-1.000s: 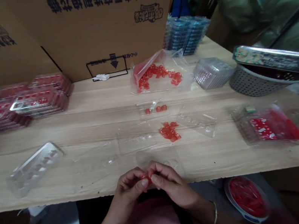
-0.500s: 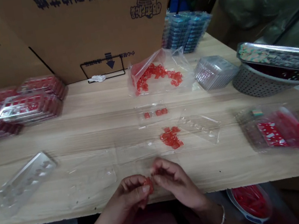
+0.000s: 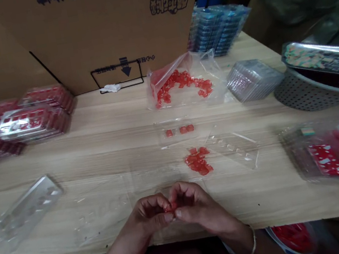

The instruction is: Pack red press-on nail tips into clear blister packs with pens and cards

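Note:
Close to the table's front edge, my left hand [image 3: 150, 217] pinches a small translucent red plastic piece [image 3: 170, 208]. My right hand [image 3: 194, 205] has its thumb and finger closed on the same piece from the other side. The fingertips hide most of its shape. Beyond my hands lies a loose pile of similar red pieces [image 3: 199, 162]. Behind the pile, a clear plastic tray [image 3: 176, 139] holds a few red squares. To the right of the pile rests a clear molded tray [image 3: 234, 146], and another clear tray [image 3: 29, 211] lies at the left.
An open plastic bag [image 3: 188, 91] of red pieces lies before a big cardboard box [image 3: 92, 36]. Red packs [image 3: 30, 120] are stacked at left. On the right are stacked clear boxes [image 3: 252, 80], a grey basket [image 3: 309, 88] and packaged red items [image 3: 327, 159].
Half a second ago my right hand was slightly apart from the red piece in my left; now both hands meet on it. The camera view has shifted a little.

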The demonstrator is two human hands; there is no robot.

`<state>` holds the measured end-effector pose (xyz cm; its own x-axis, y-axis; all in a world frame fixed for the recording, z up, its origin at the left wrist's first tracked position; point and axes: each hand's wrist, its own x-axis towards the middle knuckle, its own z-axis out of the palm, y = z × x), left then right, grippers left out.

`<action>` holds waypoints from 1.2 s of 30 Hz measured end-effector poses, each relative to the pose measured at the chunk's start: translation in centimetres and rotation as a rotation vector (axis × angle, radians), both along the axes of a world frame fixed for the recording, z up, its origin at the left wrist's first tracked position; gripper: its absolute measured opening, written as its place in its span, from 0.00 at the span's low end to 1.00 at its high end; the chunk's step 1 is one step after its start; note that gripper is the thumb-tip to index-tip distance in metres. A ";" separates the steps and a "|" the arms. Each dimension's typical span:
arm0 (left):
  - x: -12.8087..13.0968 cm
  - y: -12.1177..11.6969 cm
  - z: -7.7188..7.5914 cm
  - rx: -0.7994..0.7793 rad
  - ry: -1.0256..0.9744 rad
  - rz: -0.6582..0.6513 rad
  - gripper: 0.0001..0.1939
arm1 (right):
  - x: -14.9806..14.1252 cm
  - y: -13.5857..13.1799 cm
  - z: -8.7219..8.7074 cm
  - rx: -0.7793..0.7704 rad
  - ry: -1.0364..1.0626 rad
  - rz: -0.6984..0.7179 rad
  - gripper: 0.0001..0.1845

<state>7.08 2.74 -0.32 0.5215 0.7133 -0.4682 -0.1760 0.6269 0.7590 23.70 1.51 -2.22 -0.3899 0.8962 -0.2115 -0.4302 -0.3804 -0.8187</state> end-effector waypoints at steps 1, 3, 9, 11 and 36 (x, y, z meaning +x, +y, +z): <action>0.2 0.1 0.0 0.000 -0.001 0.002 0.09 | 0.2 0.1 0.1 -0.002 -0.022 -0.016 0.12; 0.7 0.2 -0.1 0.005 0.006 0.014 0.09 | 0.5 0.3 0.5 -0.004 -0.076 -0.044 0.11; 1.6 1.2 0.4 0.003 -0.038 -0.009 0.12 | 1.0 0.6 1.2 -0.115 0.060 0.069 0.12; 1.5 1.7 0.7 0.022 -0.036 -0.072 0.12 | 1.1 0.8 1.0 -0.139 0.094 0.079 0.14; 3.5 19.1 -1.6 0.822 0.731 -0.033 0.07 | 5.8 19.6 -0.7 1.137 -1.144 0.208 0.06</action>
